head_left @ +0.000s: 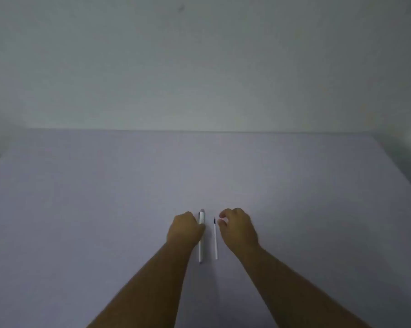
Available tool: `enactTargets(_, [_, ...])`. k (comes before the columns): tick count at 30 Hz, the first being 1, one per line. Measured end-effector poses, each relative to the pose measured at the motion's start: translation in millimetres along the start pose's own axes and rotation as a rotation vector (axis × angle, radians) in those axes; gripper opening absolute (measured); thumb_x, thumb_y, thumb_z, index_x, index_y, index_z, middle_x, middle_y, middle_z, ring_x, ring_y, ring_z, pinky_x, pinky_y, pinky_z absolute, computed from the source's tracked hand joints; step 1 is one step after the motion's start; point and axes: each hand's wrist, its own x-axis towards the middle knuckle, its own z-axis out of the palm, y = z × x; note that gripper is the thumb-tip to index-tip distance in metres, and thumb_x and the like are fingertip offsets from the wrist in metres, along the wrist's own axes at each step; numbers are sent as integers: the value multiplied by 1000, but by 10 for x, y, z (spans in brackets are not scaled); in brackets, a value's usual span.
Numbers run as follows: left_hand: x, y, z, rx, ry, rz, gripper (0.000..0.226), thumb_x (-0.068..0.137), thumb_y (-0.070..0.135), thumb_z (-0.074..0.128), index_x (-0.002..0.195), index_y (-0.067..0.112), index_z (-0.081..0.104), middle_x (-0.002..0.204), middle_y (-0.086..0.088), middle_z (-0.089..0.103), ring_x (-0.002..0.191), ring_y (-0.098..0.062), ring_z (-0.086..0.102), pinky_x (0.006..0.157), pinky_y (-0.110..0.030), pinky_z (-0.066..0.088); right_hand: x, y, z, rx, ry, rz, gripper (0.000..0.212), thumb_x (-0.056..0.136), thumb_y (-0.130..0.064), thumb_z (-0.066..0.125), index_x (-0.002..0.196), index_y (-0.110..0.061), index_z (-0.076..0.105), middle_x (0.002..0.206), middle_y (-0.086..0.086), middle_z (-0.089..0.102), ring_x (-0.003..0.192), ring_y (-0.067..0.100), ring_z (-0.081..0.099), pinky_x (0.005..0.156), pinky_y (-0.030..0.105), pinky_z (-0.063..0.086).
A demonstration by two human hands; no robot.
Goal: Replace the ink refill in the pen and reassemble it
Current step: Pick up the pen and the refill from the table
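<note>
A white pen [201, 250] lies on the table, pointing away from me, with a dark clip at its far end. My left hand [184, 229] rests against its left side, fingers curled and the thumb across the barrel's middle. A thin white ink refill [215, 242] with a dark tip lies parallel, just right of the pen. My right hand [237, 227] hovers right of the refill's far end. Its fingers are curled, the thumb and forefinger slightly apart, close to the tip and holding nothing.
The table [105, 209] has a plain pale lilac-grey top that runs back to a bare light wall [199, 67]. Its right edge slants down at the far right, and a dark gap shows at the far left.
</note>
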Motion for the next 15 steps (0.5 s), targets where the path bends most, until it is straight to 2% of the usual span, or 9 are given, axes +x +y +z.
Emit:
enactTargets(3, [12, -46, 88, -21, -40, -39, 22, 79, 34, 65, 84, 12, 63, 84, -5, 64, 72, -18, 57, 59, -24, 40, 14, 29, 49, 9, -17, 37, 23, 92, -27, 49, 102, -14, 65, 108, 9, 63, 106, 27, 56, 86, 39, 50])
enactTargets(8, [57, -47, 174, -14, -48, -65, 24, 82, 26, 61, 92, 6, 69, 91, -10, 70, 84, -24, 66, 67, -27, 48, 41, 9, 133, 46, -61, 76, 23, 91, -30, 52, 94, -12, 67, 100, 8, 68, 96, 26, 61, 79, 35, 50])
enactTargets(10, [57, -53, 156, -27, -53, -58, 22, 83, 26, 60, 87, 6, 69, 78, -6, 67, 72, -20, 63, 59, -24, 47, 64, -7, 160, 102, -71, 102, 25, 91, -30, 52, 93, -10, 67, 96, 8, 69, 92, 27, 62, 78, 35, 51])
enactTargets(12, [21, -59, 135, -50, -29, -19, 19, 83, 28, 60, 76, 11, 66, 62, 2, 58, 56, -11, 55, 48, -19, 38, 87, -53, 172, 185, -86, 154, 26, 91, -33, 53, 85, -10, 66, 81, 5, 65, 82, 26, 61, 73, 34, 48])
enactTargets(13, [7, -65, 131, -69, -13, 5, 17, 82, 29, 60, 74, 14, 64, 61, 4, 57, 54, -8, 52, 46, -19, 36, 105, -82, 168, 230, -94, 188, 27, 90, -35, 54, 80, -12, 64, 73, 1, 61, 76, 23, 58, 69, 33, 46])
enactTargets(15, [-30, -75, 132, -121, 4, 48, 14, 82, 30, 62, 78, 18, 65, 68, 4, 62, 57, -7, 54, 48, -18, 38, 146, -145, 147, 333, -108, 265, 30, 88, -39, 57, 83, -11, 66, 70, -2, 57, 72, 19, 55, 65, 29, 41])
